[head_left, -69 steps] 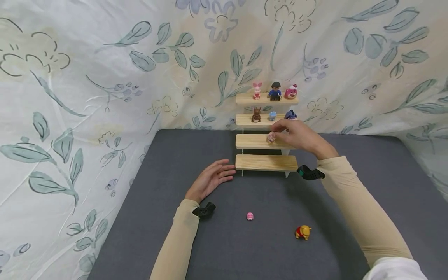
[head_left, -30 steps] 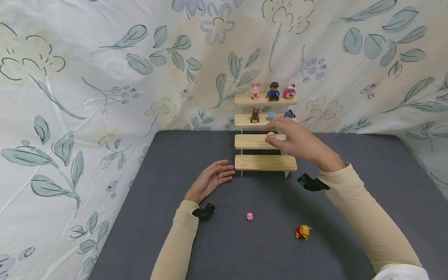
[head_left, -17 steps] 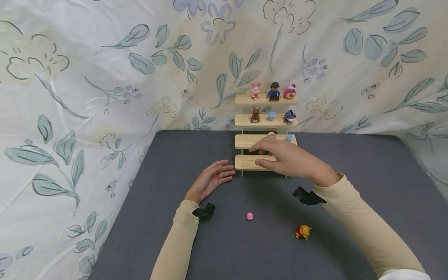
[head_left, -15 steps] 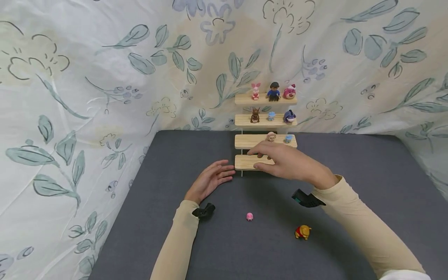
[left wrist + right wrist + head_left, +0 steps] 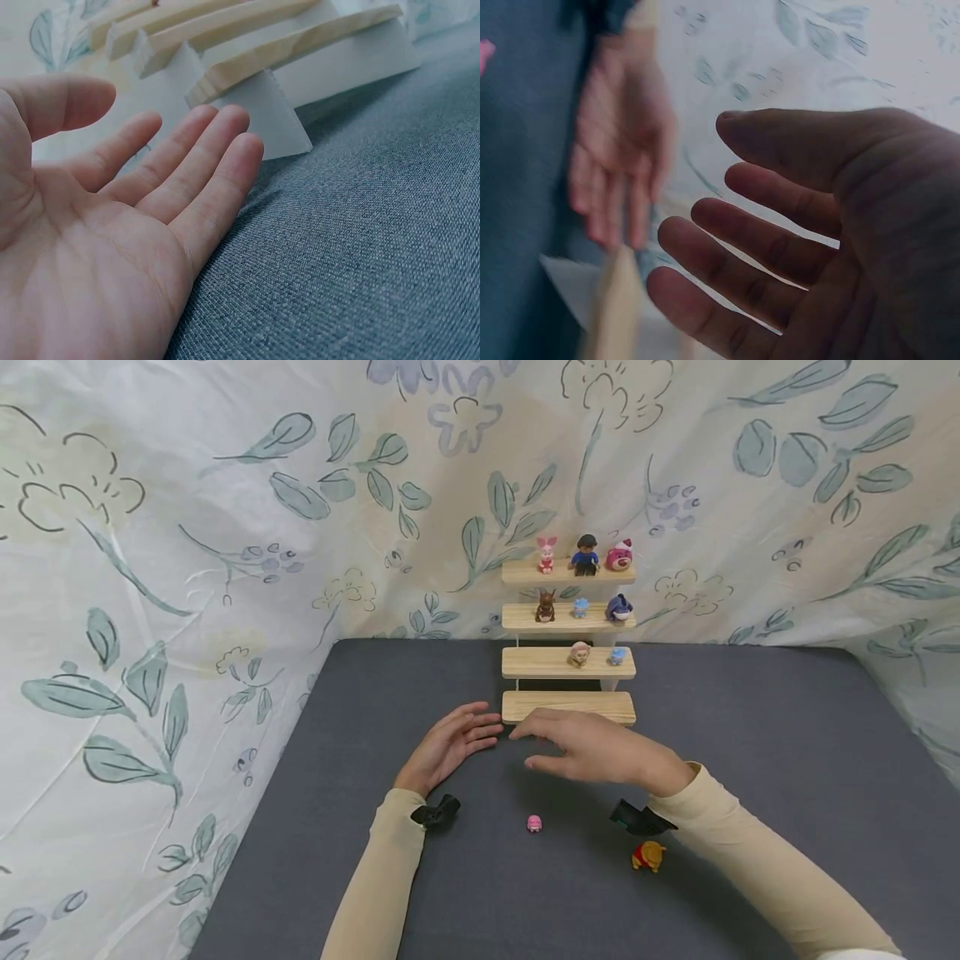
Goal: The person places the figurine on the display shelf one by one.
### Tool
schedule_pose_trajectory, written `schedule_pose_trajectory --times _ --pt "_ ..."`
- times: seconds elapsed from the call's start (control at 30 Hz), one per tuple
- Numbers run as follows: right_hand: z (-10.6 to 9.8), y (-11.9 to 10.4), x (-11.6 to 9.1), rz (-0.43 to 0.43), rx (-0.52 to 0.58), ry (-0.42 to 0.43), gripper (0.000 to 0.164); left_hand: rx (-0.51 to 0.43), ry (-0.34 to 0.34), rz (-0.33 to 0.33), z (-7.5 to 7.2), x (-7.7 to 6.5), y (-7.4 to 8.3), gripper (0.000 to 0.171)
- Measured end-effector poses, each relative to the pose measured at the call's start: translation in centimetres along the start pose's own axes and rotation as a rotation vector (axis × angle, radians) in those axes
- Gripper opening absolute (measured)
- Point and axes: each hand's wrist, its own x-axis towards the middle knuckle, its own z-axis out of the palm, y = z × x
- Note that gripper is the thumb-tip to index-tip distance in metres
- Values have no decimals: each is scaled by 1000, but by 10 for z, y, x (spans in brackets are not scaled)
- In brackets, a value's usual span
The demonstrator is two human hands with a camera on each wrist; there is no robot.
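My right hand (image 5: 588,745), its fingers relaxed and holding nothing, hovers in front of the lowest step of a wooden display shelf (image 5: 570,702). My left hand (image 5: 453,743) lies on the dark cloth, palm turned up and fingers loose, its fingertips right at the shelf's left side. On the third step down sit a small figurine with a pinkish top (image 5: 580,653) and a light blue figurine (image 5: 617,656). Nearer the front, a small pink figurine (image 5: 534,823) and a yellow bear figurine in red (image 5: 648,856) rest on the cloth.
The top step bears a pink rabbit-eared figurine (image 5: 547,556), a blue-shirted doll (image 5: 585,556) and a pink bear in a hat (image 5: 619,556). Below them are a brown figurine (image 5: 545,607), a small blue one (image 5: 581,607) and a donkey figurine (image 5: 619,608). Floral fabric (image 5: 247,510) hangs behind.
My right hand let go of the pinkish-topped figurine on the third step, then drew back toward the front and left. My left hand stayed put.
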Motion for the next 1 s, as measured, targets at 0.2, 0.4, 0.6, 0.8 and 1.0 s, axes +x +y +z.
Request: schedule_pose_trajectory --times 0.2,0.4,0.6,0.8,1.0 --pt "29 4 1 46 37 -173 41 -1 5 -3 0 0 0 54" --pt "53 6 -2 81 36 -244 48 -7 6 -8 0 -1 0 54" --pt "70 5 -2 73 -5 -263 45 -15 -1 6 -2 0 0 55" --pt "80 3 -4 87 -37 -270 45 -11 -8 -1 -2 1 0 54" --pt "87 4 -4 59 -2 -245 32 -12 -6 -2 -2 1 0 54"
